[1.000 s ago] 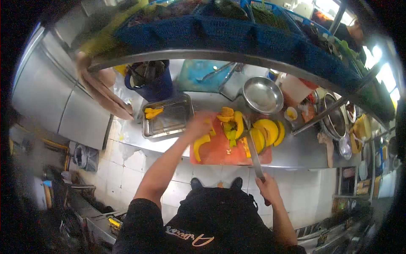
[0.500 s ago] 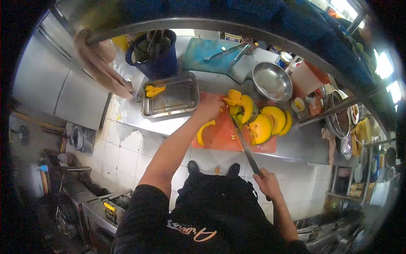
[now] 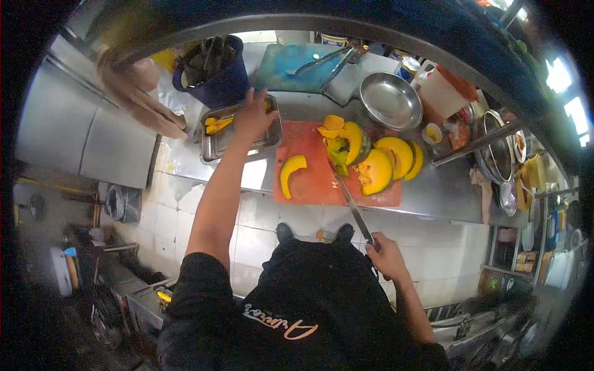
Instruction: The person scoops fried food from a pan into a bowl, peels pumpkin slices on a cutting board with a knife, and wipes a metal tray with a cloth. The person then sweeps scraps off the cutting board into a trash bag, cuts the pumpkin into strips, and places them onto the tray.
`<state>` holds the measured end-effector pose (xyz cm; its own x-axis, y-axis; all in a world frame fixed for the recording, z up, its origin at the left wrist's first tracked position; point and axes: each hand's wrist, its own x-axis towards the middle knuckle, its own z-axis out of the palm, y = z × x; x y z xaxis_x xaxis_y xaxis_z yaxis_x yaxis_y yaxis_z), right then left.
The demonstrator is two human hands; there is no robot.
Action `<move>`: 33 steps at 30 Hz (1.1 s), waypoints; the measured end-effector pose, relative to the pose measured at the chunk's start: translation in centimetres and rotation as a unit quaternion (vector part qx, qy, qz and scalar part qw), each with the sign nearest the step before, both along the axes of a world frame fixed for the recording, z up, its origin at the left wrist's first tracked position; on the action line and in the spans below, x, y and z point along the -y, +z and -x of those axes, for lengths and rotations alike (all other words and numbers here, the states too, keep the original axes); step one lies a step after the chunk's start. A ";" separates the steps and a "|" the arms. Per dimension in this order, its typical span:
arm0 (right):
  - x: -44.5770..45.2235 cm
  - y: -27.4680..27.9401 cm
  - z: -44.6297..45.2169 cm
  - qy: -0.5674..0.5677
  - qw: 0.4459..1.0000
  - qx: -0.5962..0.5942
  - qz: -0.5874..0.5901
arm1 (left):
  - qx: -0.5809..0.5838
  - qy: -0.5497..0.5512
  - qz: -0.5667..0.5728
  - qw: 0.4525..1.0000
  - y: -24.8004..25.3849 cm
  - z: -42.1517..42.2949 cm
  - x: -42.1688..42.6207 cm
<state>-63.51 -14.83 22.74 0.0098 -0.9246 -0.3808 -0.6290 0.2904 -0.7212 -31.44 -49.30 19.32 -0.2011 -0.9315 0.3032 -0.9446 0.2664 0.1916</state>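
Observation:
Over the right part of a metal tray is my left hand, its fingers spread; a bit of yellow shows by the fingertips. Yellow pieces lie in the tray's left end. My right hand is wrapped round the handle of a long knife, whose tip rests among green and yellow scraps on the red cutting board. A curved pumpkin slice lies at the board's left. Several larger pumpkin pieces sit at its right side and beyond.
A blue bucket stands behind the tray. Tongs lie by a blue board. A steel bowl and a white container with a reddish top are at the back right. A metal shelf edge crosses overhead.
My left hand has moved left from the red board to the tray, and its fingers have spread. The knife stays in my right hand, its blade now lower over the board's scraps.

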 end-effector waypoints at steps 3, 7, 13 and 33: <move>1.6 -0.7 -1.1 -0.004 1.000 0.003 0.019 | -0.066 -0.012 -0.075 0.995 3.9 1.1 -4.8; 4.2 -2.7 -0.9 -0.029 0.997 -0.006 0.065 | -0.159 0.013 -0.187 0.969 1.6 1.2 -13.5; 4.7 -1.9 -0.2 -0.069 0.995 -0.028 0.073 | -0.169 0.074 -0.232 0.955 -1.7 0.9 -20.7; 1.5 -0.6 4.1 -0.151 0.986 0.021 0.072 | -0.165 0.061 -0.162 0.971 -2.9 4.1 -15.5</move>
<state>-67.62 -16.28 22.17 -0.2603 -0.9326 -0.2502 -0.4978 0.3517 -0.7928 -35.51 -33.83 16.38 -0.0251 -0.9995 0.0198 -0.8383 0.0319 0.5443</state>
